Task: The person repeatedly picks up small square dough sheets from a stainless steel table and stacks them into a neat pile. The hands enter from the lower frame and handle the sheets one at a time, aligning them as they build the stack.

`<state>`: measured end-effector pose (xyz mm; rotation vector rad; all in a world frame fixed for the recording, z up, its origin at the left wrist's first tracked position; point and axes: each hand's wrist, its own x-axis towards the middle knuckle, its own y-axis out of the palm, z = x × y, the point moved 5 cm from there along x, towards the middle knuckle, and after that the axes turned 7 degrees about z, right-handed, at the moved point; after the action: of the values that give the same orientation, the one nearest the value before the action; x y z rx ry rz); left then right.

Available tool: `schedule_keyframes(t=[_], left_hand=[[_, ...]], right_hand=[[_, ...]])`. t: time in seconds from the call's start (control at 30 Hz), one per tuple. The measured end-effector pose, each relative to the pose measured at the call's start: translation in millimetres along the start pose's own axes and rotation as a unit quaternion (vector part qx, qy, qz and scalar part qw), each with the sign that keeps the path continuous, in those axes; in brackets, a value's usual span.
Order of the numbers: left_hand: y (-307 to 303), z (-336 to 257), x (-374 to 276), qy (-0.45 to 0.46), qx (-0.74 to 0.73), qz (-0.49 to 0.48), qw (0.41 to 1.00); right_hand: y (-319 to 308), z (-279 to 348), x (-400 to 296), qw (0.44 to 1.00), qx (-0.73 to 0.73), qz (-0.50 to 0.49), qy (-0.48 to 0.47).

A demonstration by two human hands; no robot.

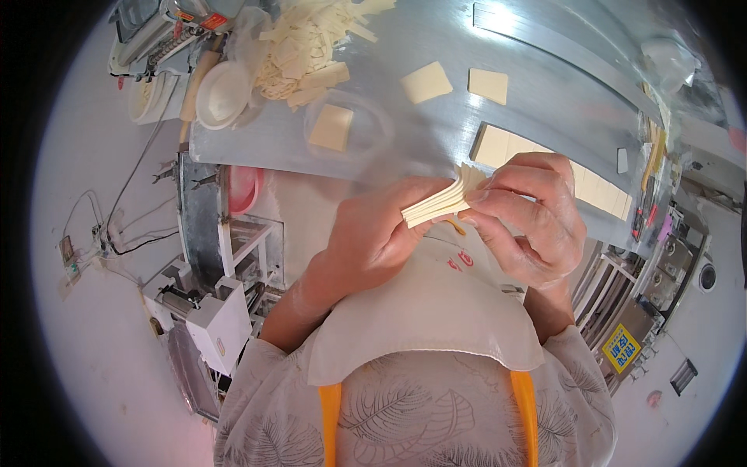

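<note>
A small stack of square dough wrappers [435,205] is held between both hands, in front of my apron [432,309]. My left hand [376,227] grips the stack from the left, with the thumb along its top and the fingers beneath. The thumb and fingertips of my right hand [531,216] pinch its right end, where the sheets bend upward and fan apart. Just beyond my right hand, a long row of cut dough [505,146] lies on the metal table [402,137], partly hidden by the hand.
Cut dough pieces [427,83], [488,86] lie farther back, and another dough piece [331,127] sits on a faint round patch. At the back left are dough trimmings [300,58], a white bowl [222,96] and a rolling pin [199,87]. A metal strip [560,49] crosses the table's far side.
</note>
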<state>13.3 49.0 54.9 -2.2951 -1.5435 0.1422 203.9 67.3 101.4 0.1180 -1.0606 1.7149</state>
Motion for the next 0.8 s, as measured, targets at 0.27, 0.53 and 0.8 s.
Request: schedule_keyframes(t=[0.27,0.53,0.8], left_hand=[[-5.6,-0.1,-16.1,-0.001,-0.030,-0.003,1.000],[-1.2,14.8,-26.4,-0.147,-0.154,0.041,0.976],[13.5,37.4,-30.2,-0.195,-0.199,0.074,0.958]], right_hand=[[6.5,21.0,-2.8,1.000,-0.022,0.003,-0.018],[20.3,21.7,-6.9,0.997,-0.058,0.028,-0.031],[33.7,4.1,-5.2,0.990,0.007,0.140,-0.006]])
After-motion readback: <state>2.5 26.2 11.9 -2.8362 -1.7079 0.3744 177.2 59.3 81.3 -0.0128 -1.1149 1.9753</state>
